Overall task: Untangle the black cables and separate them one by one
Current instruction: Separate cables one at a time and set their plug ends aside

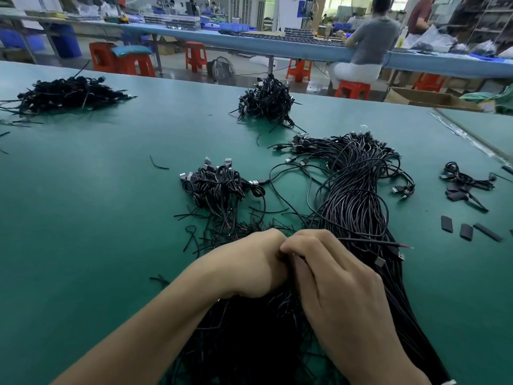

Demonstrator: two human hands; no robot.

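Observation:
A big bundle of long black USB cables (358,190) runs from the table's middle right down under my hands. My left hand (252,265) and my right hand (327,270) meet knuckle to knuckle over its near end, fingers curled, both pinching a black cable (369,240) whose red-tipped end sticks out to the right. A smaller knot of coiled cables (219,187) with silver plugs lies just beyond my left hand. What the fingertips hold is mostly hidden.
On the green table (97,190) lie further cable heaps at the far left (66,94) and far centre (266,102), a small clump (463,182) and black sleeve pieces (466,232) at the right. Loose wire scraps lie scattered. People sit at a bench behind.

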